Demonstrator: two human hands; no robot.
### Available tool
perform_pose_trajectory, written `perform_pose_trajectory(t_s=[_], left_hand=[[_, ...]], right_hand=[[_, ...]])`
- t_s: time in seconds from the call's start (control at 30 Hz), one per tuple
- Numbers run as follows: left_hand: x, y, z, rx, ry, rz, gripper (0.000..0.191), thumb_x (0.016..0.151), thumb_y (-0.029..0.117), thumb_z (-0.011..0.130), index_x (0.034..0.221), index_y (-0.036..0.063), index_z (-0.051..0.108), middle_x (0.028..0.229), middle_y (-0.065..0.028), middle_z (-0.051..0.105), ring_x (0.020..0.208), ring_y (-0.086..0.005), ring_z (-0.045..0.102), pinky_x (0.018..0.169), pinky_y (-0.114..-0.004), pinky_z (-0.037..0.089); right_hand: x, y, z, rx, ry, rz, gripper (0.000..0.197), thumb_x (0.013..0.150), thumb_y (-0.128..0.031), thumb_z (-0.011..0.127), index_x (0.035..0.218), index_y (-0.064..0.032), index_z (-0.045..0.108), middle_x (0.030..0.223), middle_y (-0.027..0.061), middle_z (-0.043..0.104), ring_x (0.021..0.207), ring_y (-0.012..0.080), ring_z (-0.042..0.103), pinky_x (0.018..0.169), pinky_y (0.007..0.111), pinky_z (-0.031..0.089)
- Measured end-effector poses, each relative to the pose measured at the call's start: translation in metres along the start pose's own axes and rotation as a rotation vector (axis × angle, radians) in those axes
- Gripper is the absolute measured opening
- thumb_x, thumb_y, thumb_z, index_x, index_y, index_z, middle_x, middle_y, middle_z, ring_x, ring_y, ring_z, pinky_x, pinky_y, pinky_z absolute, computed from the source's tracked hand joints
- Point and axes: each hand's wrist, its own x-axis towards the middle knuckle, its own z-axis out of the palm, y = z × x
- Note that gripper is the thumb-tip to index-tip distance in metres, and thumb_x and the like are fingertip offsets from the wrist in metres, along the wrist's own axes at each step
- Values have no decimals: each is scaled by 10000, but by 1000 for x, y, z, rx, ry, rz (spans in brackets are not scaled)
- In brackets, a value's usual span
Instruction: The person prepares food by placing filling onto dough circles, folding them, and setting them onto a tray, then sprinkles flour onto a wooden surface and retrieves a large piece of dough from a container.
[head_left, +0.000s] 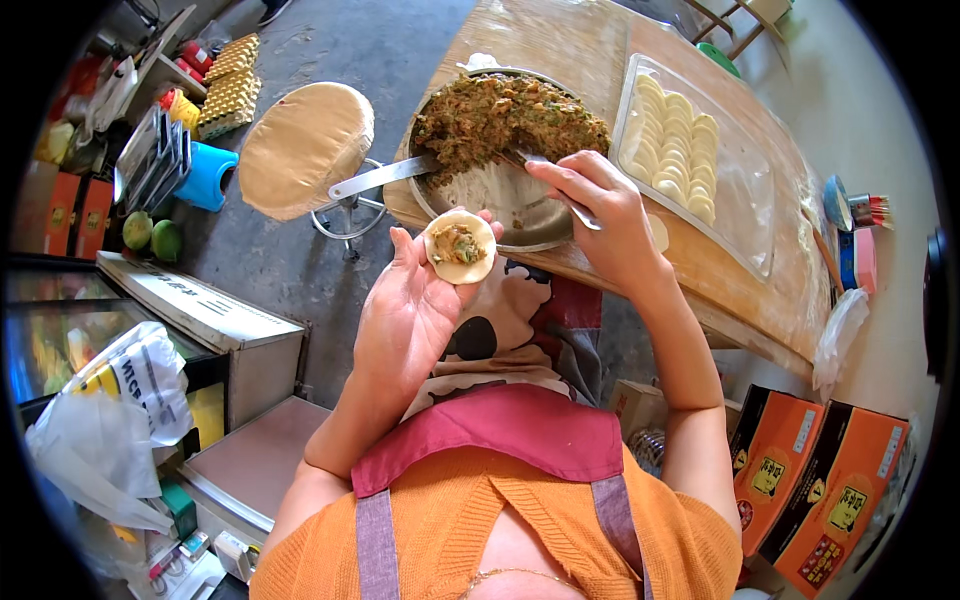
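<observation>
My left hand (401, 322) is palm up and supports a round dough wrapper (486, 264). A small heap of chopped filling (457, 244) sits on the wrapper's middle. My right hand (611, 214) grips a flat metal utensil (583, 214), whose far end reaches the large mound of filling (510, 112); its exact tip is hard to make out. That mound fills the far side of a wide metal bowl (532, 210), and the near side shows bare metal. A second metal utensil (390, 174) leans over the bowl's left rim. Another pale dough round (658, 232) lies partly behind my right hand.
On the floury wooden table (547, 34), a clear plastic tray (746, 217) holds rows of overlapping dough pieces (675, 142). A covered round stool (307, 146) stands left of the bowl. Orange cartons (832, 487) are at lower right, and a white-topped cabinet (202, 300) is at left.
</observation>
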Motion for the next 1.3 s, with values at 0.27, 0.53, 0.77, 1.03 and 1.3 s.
perform_pose_trajectory(t_s=[0.27, 0.53, 0.77, 1.03, 1.3], left_hand=[[-2, 5, -1, 62, -13, 30, 699, 1103, 454, 325, 1510, -114, 296, 1564, -304, 358, 1487, -402, 343, 1243, -488, 292], [-3, 2, -2, 95, -35, 42, 707, 1104, 459, 310, 1512, -118, 287, 1571, -307, 343, 1488, -401, 340, 1247, -489, 287], [-3, -1, 1, 146, -36, 49, 706, 1106, 463, 303, 1516, -111, 290, 1562, -300, 361, 1487, -401, 344, 1249, -491, 283], [7, -6, 4, 117, -36, 32, 707, 1102, 476, 317, 1501, -108, 316, 1542, -290, 397, 1478, -400, 358, 1242, -498, 288], [15, -7, 12, 111, -97, -2, 731, 1097, 506, 292, 1481, -115, 326, 1536, -286, 410, 1468, -365, 381, 1243, -485, 280]], right_hand=[[-12, 1, -13, 12, -115, 22, 317, 819, 73, 666, 1110, -34, 730, 901, 127, 632, 848, 315, 623, 756, 398, 518], [-24, -7, -38, 287, -152, 408, 152, 980, -49, 630, 1077, -23, 744, 802, 69, 646, 694, 166, 584, 649, 289, 474], [-19, -6, -27, 607, 213, 659, 219, 1042, -158, 606, 1134, -19, 748, 780, 20, 667, 675, 44, 569, 579, 209, 419], [-28, -25, -19, 493, 310, 479, 207, 1034, -123, 599, 1134, -23, 750, 808, 61, 694, 674, 87, 605, 578, 254, 460], [-50, -44, 6, -84, 58, -474, 406, 719, -40, 774, 1122, 4, 745, 958, 109, 630, 791, 269, 690, 691, 352, 596]])
